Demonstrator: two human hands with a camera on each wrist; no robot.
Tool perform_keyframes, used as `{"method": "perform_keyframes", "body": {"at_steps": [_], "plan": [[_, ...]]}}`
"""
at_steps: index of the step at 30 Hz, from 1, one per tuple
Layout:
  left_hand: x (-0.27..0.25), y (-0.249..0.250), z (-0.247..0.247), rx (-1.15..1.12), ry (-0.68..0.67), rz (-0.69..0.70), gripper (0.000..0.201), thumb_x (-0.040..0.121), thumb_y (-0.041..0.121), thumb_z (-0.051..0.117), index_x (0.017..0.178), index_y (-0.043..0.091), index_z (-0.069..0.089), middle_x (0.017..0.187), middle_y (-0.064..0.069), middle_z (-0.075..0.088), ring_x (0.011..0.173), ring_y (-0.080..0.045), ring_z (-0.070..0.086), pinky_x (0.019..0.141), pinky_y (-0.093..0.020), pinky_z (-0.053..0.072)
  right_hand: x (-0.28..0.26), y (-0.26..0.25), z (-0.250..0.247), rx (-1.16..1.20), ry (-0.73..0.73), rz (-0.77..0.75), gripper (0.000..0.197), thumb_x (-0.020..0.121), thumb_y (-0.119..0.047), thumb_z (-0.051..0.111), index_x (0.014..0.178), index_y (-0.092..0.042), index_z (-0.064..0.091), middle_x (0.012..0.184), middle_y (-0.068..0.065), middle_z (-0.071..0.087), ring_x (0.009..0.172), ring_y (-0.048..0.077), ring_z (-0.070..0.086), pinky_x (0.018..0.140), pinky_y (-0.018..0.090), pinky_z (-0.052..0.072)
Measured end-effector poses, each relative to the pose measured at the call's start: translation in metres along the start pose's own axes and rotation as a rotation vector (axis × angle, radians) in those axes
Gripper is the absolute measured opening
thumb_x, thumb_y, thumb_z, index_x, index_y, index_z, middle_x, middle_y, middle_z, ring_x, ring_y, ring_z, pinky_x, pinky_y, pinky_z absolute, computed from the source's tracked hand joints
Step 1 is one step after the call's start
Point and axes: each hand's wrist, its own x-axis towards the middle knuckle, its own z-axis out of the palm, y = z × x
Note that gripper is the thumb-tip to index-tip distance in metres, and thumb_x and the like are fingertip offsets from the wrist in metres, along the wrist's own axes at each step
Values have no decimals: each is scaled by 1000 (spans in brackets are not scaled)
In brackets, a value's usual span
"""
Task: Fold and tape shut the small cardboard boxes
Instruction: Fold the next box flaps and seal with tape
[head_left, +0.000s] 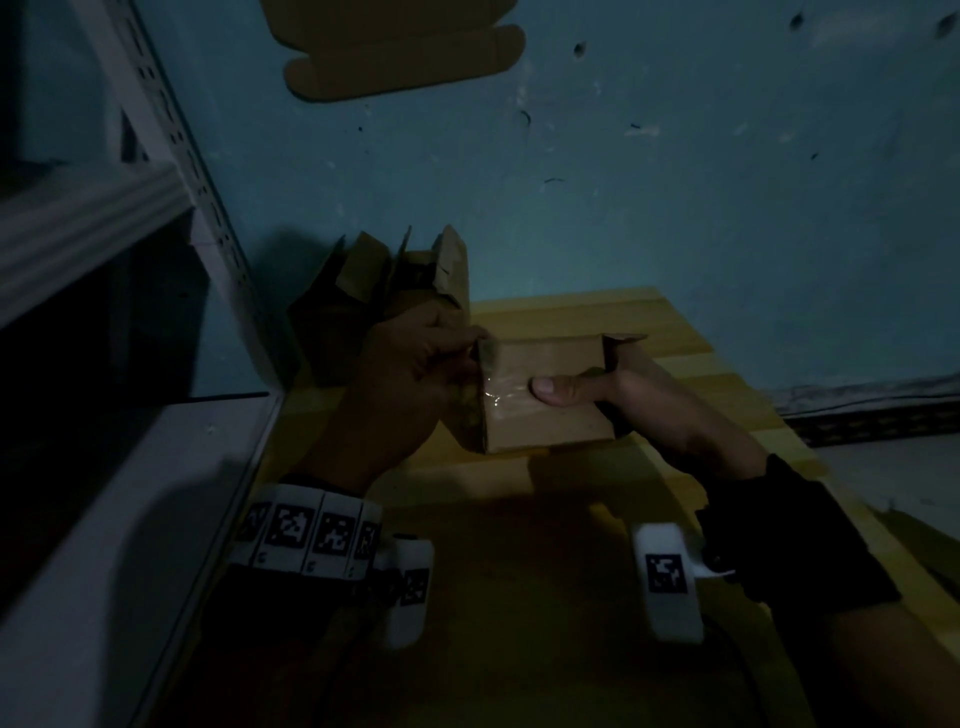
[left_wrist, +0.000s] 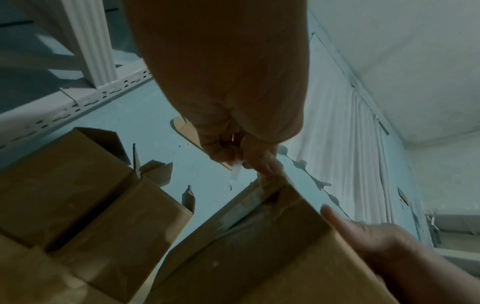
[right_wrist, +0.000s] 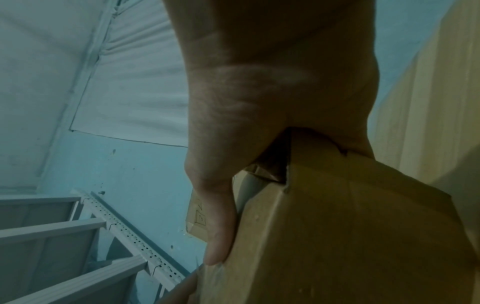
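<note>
Pinching clear tape (head_left: 470, 402) onto one gripped box (head_left: 545, 410), unfolded boxes (head_left: 374, 291) left behind.

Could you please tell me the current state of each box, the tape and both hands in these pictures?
Small brown cardboard box: folded shut, held off the table, clear tape across its top.
Clear tape strip: partly stuck down, left end pinched.
Left hand: pinches the tape.
Right hand: grips the box, thumb on top.
Second brown cardboard box: flaps open.
Flat cardboard blank: unfolded.
</note>
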Motion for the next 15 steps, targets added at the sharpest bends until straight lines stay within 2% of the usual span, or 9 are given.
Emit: {"method": "perform_keyframes", "body": {"at_steps": [3,4,6,9,12,15], "plan": [[1,-3,-6,2,-10,-18,24,79,6,60,97,7,75,84,3,58,78,-9,56,69,-16,47,0,-1,0,-14,-30,14,37,66,-35,80,101,-24,72,94,-6,79,85,11,76,69,28,55],[1,-4,-6,4,-16,-11,16,78,4,61,89,5,73,84,0,60,78,-11,57,69,-16,47,0,-1,0,-24,-40,21,38,65,-35,81,100,-22,72,93,-5,79,84,12,76,68,27,56],[0,-5,-6,-15,-20,-43,7,80,2,62,82,1,69,84,-7,63,79,-16,59,69,-19,47,-1,-2,-1,-25,-52,25,36,67,-31,81,100,-20,73,91,-5,79,81,10,75,62,23,56],[-2,-3,-5,-149,-57,-178,12,85,4,62,83,-8,66,87,-23,65,84,-29,61,72,-25,49,-1,-2,-2,-8,-63,38,28,77,-18,79,104,-15,73,90,-5,79,76,8,74,54,16,51],[0,-1,-13,-335,-163,-304,8,88,-9,58,85,-10,66,96,-34,66,91,-39,62,75,-27,53,-1,1,-2,-44,-80,51,40,68,-26,81,106,-20,71,94,-6,79,80,9,74,53,17,51],[-1,-5,-17,-483,-189,-376,9,86,-4,59,90,-8,65,104,-34,65,100,-41,63,80,-35,55,2,4,-2,-60,-80,50,49,64,-31,89,109,-22,71,98,-6,79,87,12,75,56,20,52]]}}
